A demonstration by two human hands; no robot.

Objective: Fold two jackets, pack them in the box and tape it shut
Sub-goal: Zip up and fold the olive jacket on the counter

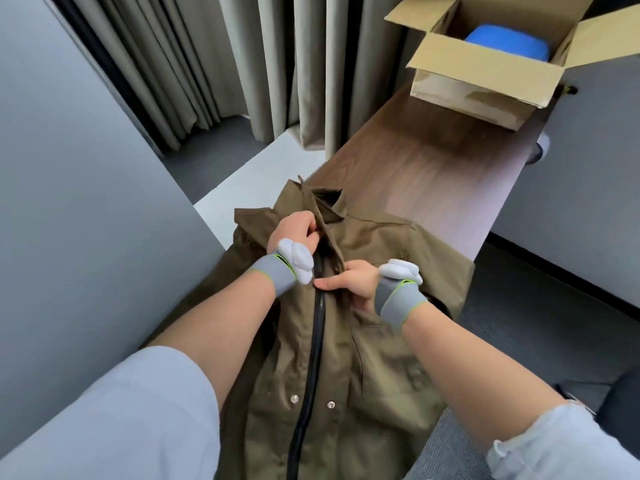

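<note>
An olive-brown jacket (374,358) lies front-up on the near end of a wooden table (433,161), collar pointing away from me, its black zipper running down the middle. My left hand (296,228) grips the left front edge just below the collar. My right hand (349,282) pinches the right front placket beside the zipper, a little lower. An open cardboard box (485,74) stands at the far end of the table with a blue object (507,45) inside it. A second jacket and tape are not visible.
A grey wall panel (86,202) stands close on the left. Beige curtains (277,64) hang behind the table. A grey cabinet side (588,174) borders the table on the right. Grey carpet (540,334) lies below at right.
</note>
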